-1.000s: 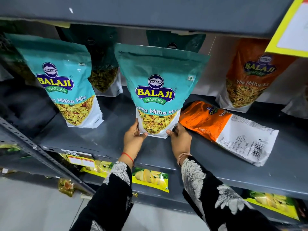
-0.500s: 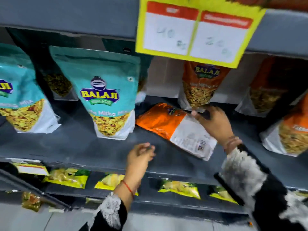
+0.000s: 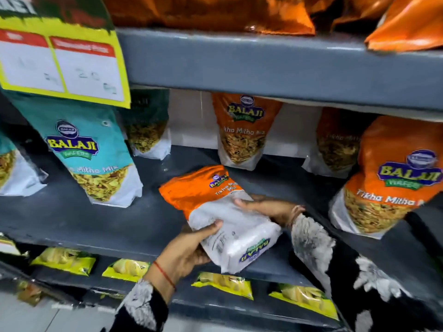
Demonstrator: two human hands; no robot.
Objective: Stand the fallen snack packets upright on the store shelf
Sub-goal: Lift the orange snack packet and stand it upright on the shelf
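Observation:
An orange and white snack packet (image 3: 203, 195) is tilted over the grey shelf (image 3: 79, 219), white bottom toward me and orange top pointing back left. My left hand (image 3: 189, 250) grips its bottom left edge from below. My right hand (image 3: 268, 208) holds its right side, fingers laid across the white part. To the left, a teal snack packet (image 3: 81, 149) stands upright. Orange packets stand upright behind (image 3: 244, 130) and at the right (image 3: 393, 178).
A yellow price tag (image 3: 62, 61) hangs from the upper shelf's edge (image 3: 263, 65) at top left. More orange packets (image 3: 215, 13) sit on that upper shelf. Yellow-green packets (image 3: 223, 283) line the shelf below. Another teal packet (image 3: 12, 166) stands at far left.
Both hands left the upright teal packet and moved right to the fallen orange packet. They now hold it, raised and tilted off the shelf. The view shifted right.

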